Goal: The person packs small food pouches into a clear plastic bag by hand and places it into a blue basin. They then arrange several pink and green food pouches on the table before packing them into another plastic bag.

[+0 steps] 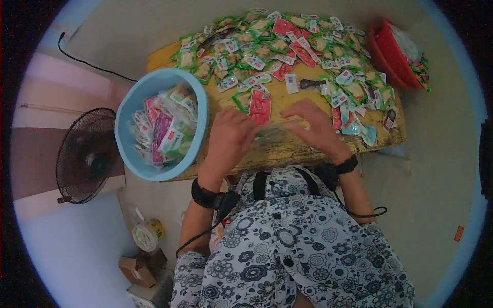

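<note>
A transparent plastic bag (271,134) stretches between my hands at the front edge of the yellow table. My left hand (231,134) has its fingers curled at the bag's left end; the fingertips are partly hidden. My right hand (317,128) reaches over the bag's right side, thumb and fingers apart, the thumb close to the plastic. Just beyond the bag lies a red food packet (260,107), beside a green-edged packet (240,100). A dark brown vacuum-packed piece (312,83) and a white label packet (291,83) lie farther back.
A light-blue basin (121,123) with mixed packets stands at the left table edge. Many sealed packets (257,49) cover the back of the yellow table (218,102). A red basin (382,56) sits at the back right, a black fan (87,156) at far left.
</note>
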A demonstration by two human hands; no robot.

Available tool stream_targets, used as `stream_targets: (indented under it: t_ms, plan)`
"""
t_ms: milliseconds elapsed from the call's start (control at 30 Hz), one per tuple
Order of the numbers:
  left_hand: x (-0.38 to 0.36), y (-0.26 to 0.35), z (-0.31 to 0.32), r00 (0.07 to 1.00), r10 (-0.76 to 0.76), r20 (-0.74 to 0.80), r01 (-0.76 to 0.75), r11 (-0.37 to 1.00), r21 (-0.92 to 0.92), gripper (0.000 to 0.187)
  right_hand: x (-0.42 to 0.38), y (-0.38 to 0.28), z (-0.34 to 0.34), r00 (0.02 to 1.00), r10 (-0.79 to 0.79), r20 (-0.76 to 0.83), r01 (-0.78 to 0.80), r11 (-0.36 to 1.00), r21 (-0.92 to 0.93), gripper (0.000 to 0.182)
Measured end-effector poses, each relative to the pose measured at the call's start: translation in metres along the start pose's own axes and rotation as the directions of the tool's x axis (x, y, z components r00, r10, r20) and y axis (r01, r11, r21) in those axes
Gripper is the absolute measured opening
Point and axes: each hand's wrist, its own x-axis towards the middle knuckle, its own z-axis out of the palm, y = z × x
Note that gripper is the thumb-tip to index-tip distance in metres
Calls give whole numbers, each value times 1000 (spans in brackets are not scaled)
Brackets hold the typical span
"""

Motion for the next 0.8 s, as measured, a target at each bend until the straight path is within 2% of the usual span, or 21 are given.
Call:
stream_targets:
  t_ms: [67,167,267,367,467,700,800]
  plan:
    - [2,1,3,1000,15,6,-15,1000,4,14,19,-18,1,980,-180,81,194,953,-233,23]
    - [5,3,6,1000,22,-22,-22,1000,-11,14,33,-31,13,942,-312,123,335,849,-408,22]
    - [2,2,5,1000,16,-22,-16,1000,-1,14,36,-34,21,947,-281,156,321,816,-480,18]
    - [1,4,4,999,6,-31,-6,1000,-8,14,39,-36,11,941,-266,207,332,840,-428,18]
    - [-1,2,7,999,18,-45,-20,999,-27,14,26,-22,0,956,-248,159,292,871,-394,17]
    - [0,-4,11,1000,25,-4,-26,998,-61,15,-8,11,-24,995,-27,93,55,948,-315,23]
    - [0,-5,10,1000,7,-7,-8,996,-86,15,-11,6,-26,994,79,78,-66,985,-159,21]
